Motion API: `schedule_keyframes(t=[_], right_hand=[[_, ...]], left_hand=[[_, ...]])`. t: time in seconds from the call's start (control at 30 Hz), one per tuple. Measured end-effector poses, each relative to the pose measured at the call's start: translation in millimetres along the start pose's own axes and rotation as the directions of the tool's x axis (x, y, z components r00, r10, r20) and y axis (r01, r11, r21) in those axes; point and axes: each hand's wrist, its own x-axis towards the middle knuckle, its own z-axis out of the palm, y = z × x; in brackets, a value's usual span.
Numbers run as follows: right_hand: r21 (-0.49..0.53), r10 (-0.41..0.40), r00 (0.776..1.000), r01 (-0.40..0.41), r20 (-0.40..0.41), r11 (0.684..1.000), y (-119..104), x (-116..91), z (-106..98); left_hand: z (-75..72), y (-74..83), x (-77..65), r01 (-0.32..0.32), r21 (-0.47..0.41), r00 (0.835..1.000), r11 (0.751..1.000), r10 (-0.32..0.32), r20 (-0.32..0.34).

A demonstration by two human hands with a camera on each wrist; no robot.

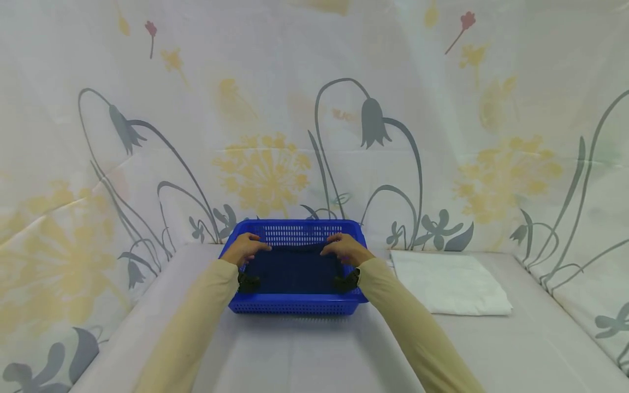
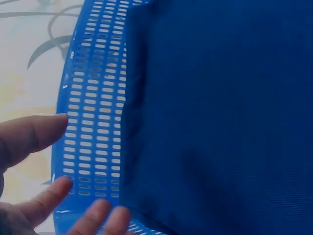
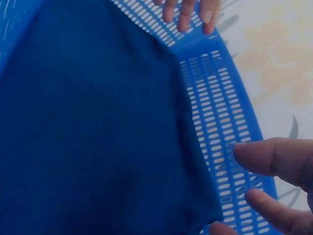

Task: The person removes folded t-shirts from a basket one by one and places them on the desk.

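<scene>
A dark navy folded cloth (image 1: 294, 271) lies flat in a blue perforated plastic basket (image 1: 300, 298). My left hand (image 1: 244, 249) hovers at the basket's left side, near the cloth's far left corner. In the left wrist view its thumb (image 2: 36, 134) and fingers are spread apart with nothing between them. Over the opposite side is my right hand (image 1: 346, 249), close to the cloth's far right corner. The right wrist view shows that thumb (image 3: 274, 156) apart from the fingers, with nothing held; one fingertip is close to the cloth's edge, and whether it touches cannot be told.
To the right of the basket, a white folded cloth (image 1: 449, 283) lies on the pale covered table (image 1: 314, 355). A floral-patterned curtain (image 1: 275, 109) hangs behind and along both sides of the table.
</scene>
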Motion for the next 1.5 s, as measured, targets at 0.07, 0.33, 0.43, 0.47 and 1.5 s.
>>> schedule_keyframes(t=[0.07,0.33,0.43,0.47,1.5], right_hand=[[-0.026,0.003,1.0,-0.002,0.007,1.0,1,1,2],[-0.075,0.039,0.998,-0.036,0.043,0.997,7,6,5],[-0.129,0.051,0.997,-0.042,0.065,0.991,8,7,6],[-0.149,0.053,0.996,-0.042,0.076,0.988,8,8,6],[-0.178,0.092,0.985,-0.065,0.147,0.982,9,7,11]], left_hand=[[-0.2,-3.2,3.0,0.025,0.03,1.0,0.999,-0.025,0.013],[1.0,-8.6,4.8,0.047,0.077,0.997,0.996,-0.052,0.061],[3.1,-9.7,5.8,0.054,0.074,0.993,0.996,-0.061,0.097],[3.6,-10.2,6.2,0.057,0.07,0.992,0.996,-0.064,0.11],[8.5,-10.9,9.8,0.117,0.194,0.982,0.974,-0.143,0.126]])
